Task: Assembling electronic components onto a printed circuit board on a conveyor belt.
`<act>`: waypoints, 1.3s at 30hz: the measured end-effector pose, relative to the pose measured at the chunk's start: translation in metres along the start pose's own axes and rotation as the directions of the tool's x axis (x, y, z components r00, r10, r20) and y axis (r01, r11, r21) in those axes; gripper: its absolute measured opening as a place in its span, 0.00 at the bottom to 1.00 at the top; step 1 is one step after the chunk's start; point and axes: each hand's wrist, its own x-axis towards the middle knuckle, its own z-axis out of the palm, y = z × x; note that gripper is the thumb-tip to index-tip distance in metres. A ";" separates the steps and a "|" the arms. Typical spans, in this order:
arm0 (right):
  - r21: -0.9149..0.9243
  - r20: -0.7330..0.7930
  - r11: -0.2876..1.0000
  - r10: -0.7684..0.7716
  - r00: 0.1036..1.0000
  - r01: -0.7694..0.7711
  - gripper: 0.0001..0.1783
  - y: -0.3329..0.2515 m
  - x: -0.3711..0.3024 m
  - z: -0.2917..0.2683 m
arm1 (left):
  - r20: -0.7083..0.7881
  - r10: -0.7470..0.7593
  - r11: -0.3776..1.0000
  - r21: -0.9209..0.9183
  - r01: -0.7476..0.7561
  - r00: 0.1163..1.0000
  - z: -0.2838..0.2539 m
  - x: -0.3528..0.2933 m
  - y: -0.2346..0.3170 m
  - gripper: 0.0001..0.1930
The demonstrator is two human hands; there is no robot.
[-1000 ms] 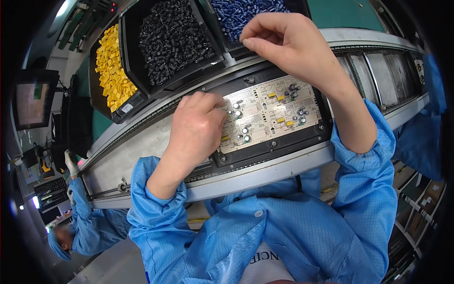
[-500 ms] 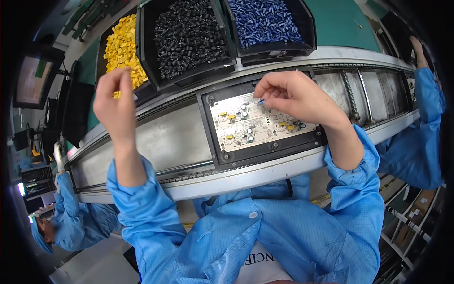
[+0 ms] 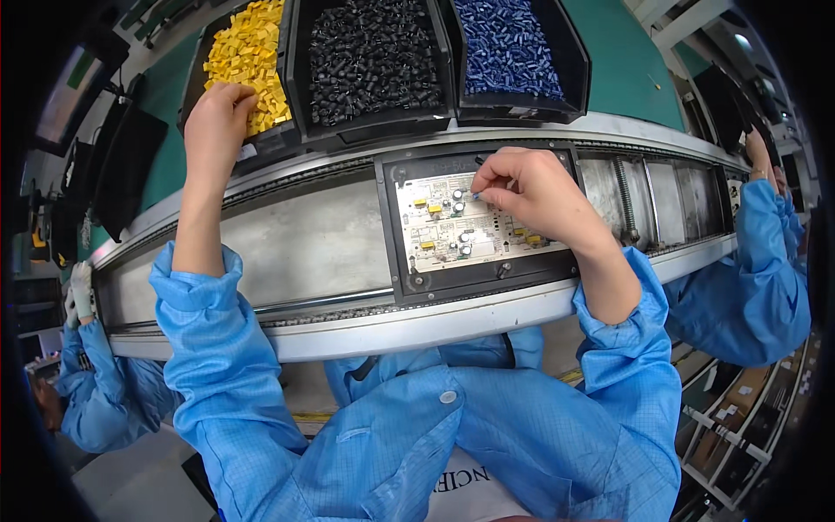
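Since approx 1 sec ago, L hand [image 3: 216, 130] is shifting off the circuit board [image 3: 424, 187] to the yellow parts [image 3: 250, 45] in the L bin [image 3: 274, 143], & R hand [image 3: 537, 193] is coming down from the blue parts [image 3: 507, 50] to the board. L fingers are curling narrow at the yellow parts; can't tell if they're gripping one. R thumb & fingertips are pinching a tiny blue component [image 3: 477, 197] over the board's upper mid area; can't tell if it's touching. Board is lying in a black carrier [image 3: 390, 228] on the conveyor [image 3: 435, 325], w/ yellow blocks [image 3: 435, 209] & small cylinders [image 3: 458, 207] sitting on it. Black parts [image 3: 374, 65] are filling the middle bin [image 3: 374, 132].
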 end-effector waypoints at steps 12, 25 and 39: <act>-0.292 -0.075 0.954 -0.090 0.993 0.064 0.06 -0.004 0.003 0.017 | -0.249 0.145 0.980 0.166 -0.106 0.958 -0.001 -0.002 -0.004 0.05; -0.129 -0.094 0.991 -0.032 0.995 0.020 0.09 -0.012 0.005 0.002 | 0.065 0.543 0.697 -0.591 -0.406 0.837 -0.018 -0.119 0.095 0.10; -0.389 -0.244 0.902 0.097 0.965 -0.189 0.14 0.008 0.106 -0.046 | 0.293 0.647 0.722 -0.531 -0.443 0.704 -0.019 -0.138 0.105 0.10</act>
